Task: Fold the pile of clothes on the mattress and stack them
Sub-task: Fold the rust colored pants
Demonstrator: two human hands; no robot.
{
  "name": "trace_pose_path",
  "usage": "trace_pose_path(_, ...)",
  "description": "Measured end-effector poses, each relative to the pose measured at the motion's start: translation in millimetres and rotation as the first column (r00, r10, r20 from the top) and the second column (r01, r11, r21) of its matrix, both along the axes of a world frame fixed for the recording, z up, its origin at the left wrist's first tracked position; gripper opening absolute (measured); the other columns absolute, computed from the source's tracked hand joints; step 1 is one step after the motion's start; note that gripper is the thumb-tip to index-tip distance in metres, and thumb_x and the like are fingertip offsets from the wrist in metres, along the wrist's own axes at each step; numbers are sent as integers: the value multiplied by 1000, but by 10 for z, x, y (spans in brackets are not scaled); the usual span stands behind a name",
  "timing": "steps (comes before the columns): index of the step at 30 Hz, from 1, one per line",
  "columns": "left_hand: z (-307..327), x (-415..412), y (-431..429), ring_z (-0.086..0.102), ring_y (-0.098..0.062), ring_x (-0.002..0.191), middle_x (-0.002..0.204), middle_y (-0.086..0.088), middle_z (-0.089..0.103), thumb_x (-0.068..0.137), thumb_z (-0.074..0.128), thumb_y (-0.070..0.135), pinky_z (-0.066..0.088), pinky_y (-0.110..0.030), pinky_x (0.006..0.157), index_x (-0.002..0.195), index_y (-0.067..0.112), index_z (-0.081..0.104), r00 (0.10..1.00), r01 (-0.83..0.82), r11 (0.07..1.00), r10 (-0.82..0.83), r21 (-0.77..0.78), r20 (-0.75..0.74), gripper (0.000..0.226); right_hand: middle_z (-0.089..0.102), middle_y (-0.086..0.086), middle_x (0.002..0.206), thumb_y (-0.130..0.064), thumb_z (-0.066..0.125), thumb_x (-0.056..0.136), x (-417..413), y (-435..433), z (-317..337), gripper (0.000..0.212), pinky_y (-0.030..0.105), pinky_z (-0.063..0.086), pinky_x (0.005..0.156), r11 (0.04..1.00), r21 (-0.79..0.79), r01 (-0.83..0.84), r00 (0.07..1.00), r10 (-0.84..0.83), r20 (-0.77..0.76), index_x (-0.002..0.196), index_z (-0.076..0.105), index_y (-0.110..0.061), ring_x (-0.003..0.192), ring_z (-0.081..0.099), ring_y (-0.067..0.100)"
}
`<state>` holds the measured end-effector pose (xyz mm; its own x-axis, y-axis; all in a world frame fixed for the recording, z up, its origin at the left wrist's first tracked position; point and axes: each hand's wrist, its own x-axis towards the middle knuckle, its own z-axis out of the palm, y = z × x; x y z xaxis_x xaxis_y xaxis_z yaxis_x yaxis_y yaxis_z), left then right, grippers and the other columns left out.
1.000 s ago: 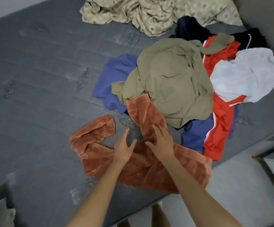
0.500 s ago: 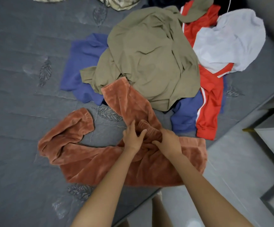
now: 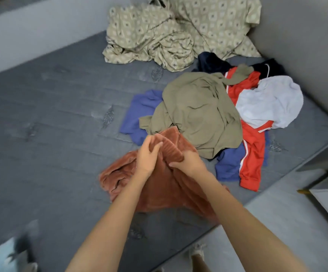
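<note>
No readable text, labels, brands or numbers anywhere. Patterned sheet [image 3: 178,32] at 12 o'clock: diamond print only, no letters. Red garment [image 3: 251,154] at 3 o'clock: plain white stripes, no logo legible. Mattress [image 3: 41,114]: stitched leaf motifs only. Blurred object [image 3: 12,258] at 7 o'clock: unreadable.

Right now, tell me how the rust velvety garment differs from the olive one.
The rust garment looks ribbed and plush; the olive garment looks smooth and thin. The left hand and right hand grip the rust garment; the olive garment lies untouched. Both are unfolded on the mattress.
</note>
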<state>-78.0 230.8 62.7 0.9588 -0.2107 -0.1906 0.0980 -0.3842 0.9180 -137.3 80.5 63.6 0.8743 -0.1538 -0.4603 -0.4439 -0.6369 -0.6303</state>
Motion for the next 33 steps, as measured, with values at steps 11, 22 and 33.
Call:
trace_pose_path(11, 2568, 267, 1037, 49, 10, 71, 76, 8, 50, 89, 59, -2, 38, -10, 74, 84, 11, 52, 917, -117, 984, 158, -133, 367, 15, 70, -2, 106, -42, 76, 78, 619, 672, 2094, 33, 27, 47, 84, 870, 22, -492, 868, 488, 92, 103, 68, -21, 99, 62, 14)
trace_pose_path(22, 3999, 165, 2177, 50, 11, 66, 77, 7, 49, 92, 55, 1, 42, -10, 73, 84, 14, 50, 579, -495, 752, 659, -436, 480, 16, 69, 11, 96, -57, 74, 73, 1093, 1164, 3321, 60, 41, 52, 81, 725, -222, -652, 735, 676, 47, 97, 68, -3, 90, 66, 27)
trace_pose_path(33, 4923, -101, 3003, 55, -3, 73, 78, 5, 57, 95, 56, 11, 48, -21, 77, 79, 21, 52, 399, -480, 533, 840, -697, 368, 19, 66, -10, 57, -37, 76, 80, 1086, 1463, 5222, 20, 14, 45, 47, 794, 405, -453, 805, 169, 568, 76, 70, -18, 50, 59, 2)
